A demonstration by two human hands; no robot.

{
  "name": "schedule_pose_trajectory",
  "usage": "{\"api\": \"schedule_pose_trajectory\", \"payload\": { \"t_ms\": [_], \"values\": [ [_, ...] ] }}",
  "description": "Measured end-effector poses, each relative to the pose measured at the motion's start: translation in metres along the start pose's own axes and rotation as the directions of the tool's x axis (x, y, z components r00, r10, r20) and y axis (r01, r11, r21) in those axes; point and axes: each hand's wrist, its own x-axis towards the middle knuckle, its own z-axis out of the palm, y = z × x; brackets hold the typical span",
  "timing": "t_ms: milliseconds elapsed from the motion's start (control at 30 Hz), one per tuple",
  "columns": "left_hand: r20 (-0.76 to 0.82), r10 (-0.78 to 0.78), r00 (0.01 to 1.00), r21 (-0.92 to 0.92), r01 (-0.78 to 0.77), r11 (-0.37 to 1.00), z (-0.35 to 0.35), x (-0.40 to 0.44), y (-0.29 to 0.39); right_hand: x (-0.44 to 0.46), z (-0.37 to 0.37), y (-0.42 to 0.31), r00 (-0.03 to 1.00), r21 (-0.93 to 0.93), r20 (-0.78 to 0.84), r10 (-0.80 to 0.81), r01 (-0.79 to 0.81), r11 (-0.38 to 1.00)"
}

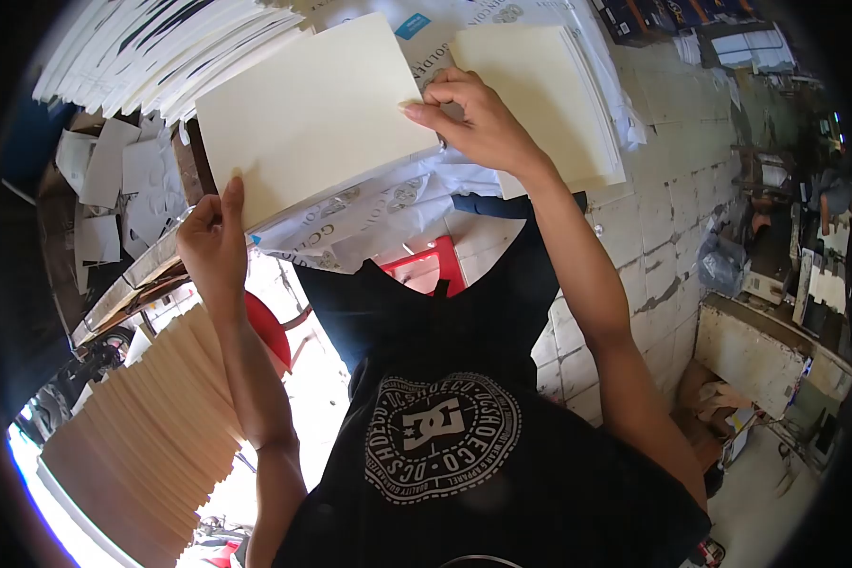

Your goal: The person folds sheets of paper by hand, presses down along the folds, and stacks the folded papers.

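Observation:
A blank cream sheet of paper (317, 114) is held tilted above the worktop, between both hands. My left hand (216, 237) grips its lower left corner, thumb on the front and fingers curled behind or under the edge. At the right edge, my right hand (483, 118) pinches the sheet between thumb and curled fingers. Just right of that hand lies a stack of similar cream sheets (544, 104). Under both is white printed wrapping paper (388, 213). Whether more than one sheet is held, I cannot tell.
A tall pile of white paper (161, 57) stands at upper left, beside loose paper scraps (128, 180). A large cream paper stack (151, 445) rises at lower left. A red stool (435, 265) is below the worktop. White tiled surface (653, 218) extends rightward.

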Motion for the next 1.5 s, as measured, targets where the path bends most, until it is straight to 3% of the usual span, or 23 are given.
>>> {"api": "schedule_pose_trajectory", "payload": {
  "t_ms": [200, 300, 400, 600, 700, 800, 900, 1100, 1167, 1200, 1300, 1333, 1500],
  "values": [
    [0.012, -0.033, 0.999, -0.062, 0.034, 0.997, -0.001, 0.001, 0.004, -0.001, 0.006, -0.001, 0.993, -0.021, -0.074, -0.096, 0.095, 0.995],
    [0.039, -0.041, 0.998, -0.101, 0.044, 0.994, 0.000, 0.001, -0.002, -0.001, 0.003, -0.001, 1.000, 0.022, 0.006, 0.021, -0.021, 1.000],
    [0.045, -0.051, 0.998, -0.108, 0.055, 0.993, 0.000, 0.001, -0.003, -0.001, 0.004, 0.003, 1.000, 0.034, 0.008, 0.023, -0.024, 0.999],
    [0.027, -0.048, 0.998, -0.111, 0.051, 0.993, 0.002, 0.000, 0.000, -0.002, 0.007, 0.002, 0.990, -0.019, -0.088, -0.108, 0.107, 0.994],
    [0.024, -0.047, 0.999, -0.086, 0.049, 0.995, 0.002, -0.001, 0.002, -0.003, 0.006, 0.001, 1.000, 0.008, -0.021, 0.016, -0.016, 1.000],
    [0.019, -0.011, 1.000, -0.067, 0.012, 0.998, 0.002, -0.001, 0.002, -0.005, 0.009, 0.002, 0.981, -0.090, -0.129, -0.143, 0.132, 0.987],
    [0.029, -0.066, 0.997, -0.036, 0.067, 0.997, 0.000, -0.002, 0.003, -0.006, 0.007, -0.001, 0.999, -0.050, -0.045, 0.004, -0.006, 0.999],
    [0.000, -0.001, 1.000, -0.099, 0.001, 0.995, -0.001, -0.002, -0.003, -0.006, 0.008, -0.002, 0.998, -0.064, -0.067, -0.011, 0.007, 0.998],
    [-0.015, -0.015, 1.000, -0.222, 0.011, 0.975, -0.003, -0.005, -0.010, -0.005, 0.008, -0.003, 0.998, -0.051, -0.059, -0.006, 0.003, 0.999],
    [0.031, -0.053, 0.998, -0.192, 0.058, 0.980, -0.009, -0.007, -0.016, -0.004, 0.008, -0.005, 0.997, -0.035, -0.071, -0.028, 0.026, 0.999],
    [0.033, 0.220, 0.975, -0.244, -0.206, 0.948, -0.010, -0.018, -0.028, -0.005, 0.006, -0.011, 0.999, 0.002, -0.043, 0.031, -0.031, 1.000],
    [0.057, 0.214, 0.975, -0.247, -0.194, 0.949, -0.012, -0.022, -0.031, -0.005, 0.006, -0.012, 0.999, 0.004, -0.047, 0.018, -0.018, 1.000],
    [-0.146, 0.177, 0.973, -0.246, -0.209, 0.947, 0.004, -0.036, -0.040, -0.003, 0.007, -0.013, 1.000, 0.060, -0.010, 0.014, -0.014, 0.998]
  ]
}}
